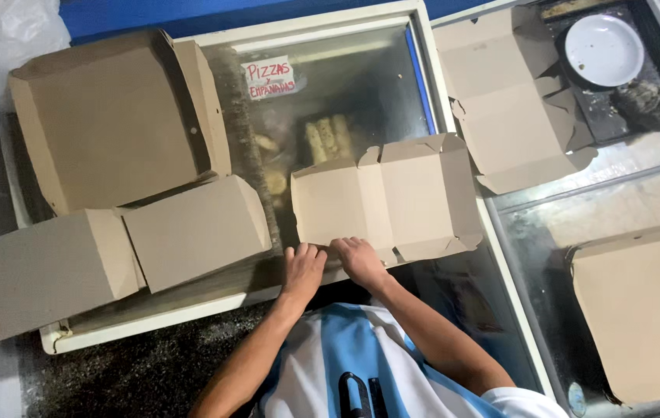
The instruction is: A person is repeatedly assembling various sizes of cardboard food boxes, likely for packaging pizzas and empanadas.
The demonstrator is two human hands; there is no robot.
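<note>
A half-folded brown cardboard box (392, 193) lies open on the glass lid of a chest freezer (330, 70). Its side flaps stand partly raised. My left hand (303, 267) presses on the box's near edge at the lower left, fingers curled over the flap. My right hand (361, 259) sits right beside it on the same near edge, fingers bent down onto the cardboard. The two hands nearly touch each other.
Two closed cardboard boxes (190, 228) (43, 271) and one large open box (109, 116) rest on the freezer's left part. A flat unfolded box blank (500, 101) lies to the right, near a white plate (603, 48). Another cardboard box (644, 310) sits at the lower right.
</note>
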